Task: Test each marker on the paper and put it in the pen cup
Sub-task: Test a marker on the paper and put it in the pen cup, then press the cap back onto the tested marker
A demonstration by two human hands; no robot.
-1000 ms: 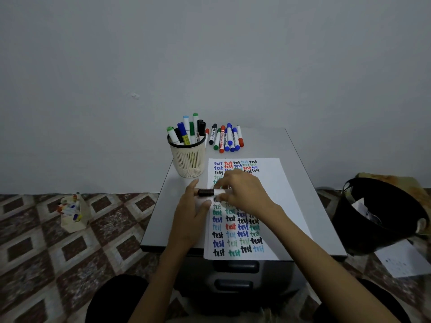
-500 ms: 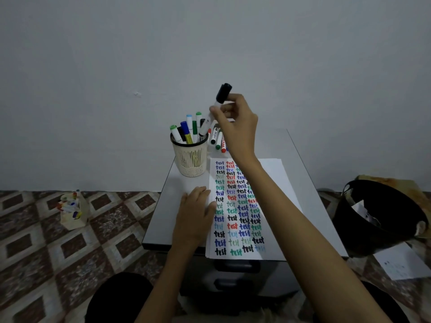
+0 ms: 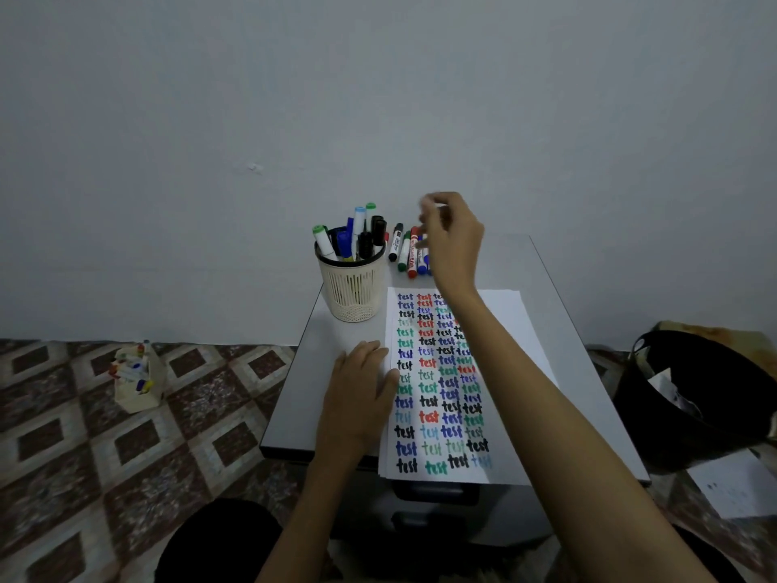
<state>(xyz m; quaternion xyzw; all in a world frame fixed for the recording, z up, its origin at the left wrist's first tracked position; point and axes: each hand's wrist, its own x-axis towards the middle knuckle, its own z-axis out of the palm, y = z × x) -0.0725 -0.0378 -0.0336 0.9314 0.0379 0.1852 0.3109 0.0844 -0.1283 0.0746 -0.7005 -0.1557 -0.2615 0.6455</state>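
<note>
A cream mesh pen cup [image 3: 352,290] at the table's back left holds several markers, among them black-capped ones [image 3: 377,229]. A row of loose markers [image 3: 407,251] lies behind the paper. White paper [image 3: 496,313] covered with coloured "test" words lies on the grey table [image 3: 294,397]. My right hand [image 3: 452,237] hovers over the loose markers, fingers loosely curled and blurred, holding nothing visible. My left hand [image 3: 359,397] rests flat on the table, touching the paper's left edge.
A black bin [image 3: 689,397] with paper scraps stands on the floor at the right, with a loose sheet [image 3: 740,486] near it. A small box of markers [image 3: 136,378] sits on the tiled floor at the left. A wall rises behind the table.
My right hand carried the black marker from the paper up to the cup, let it go there, then moved right over the loose markers. The left hand settled flat on the table.
</note>
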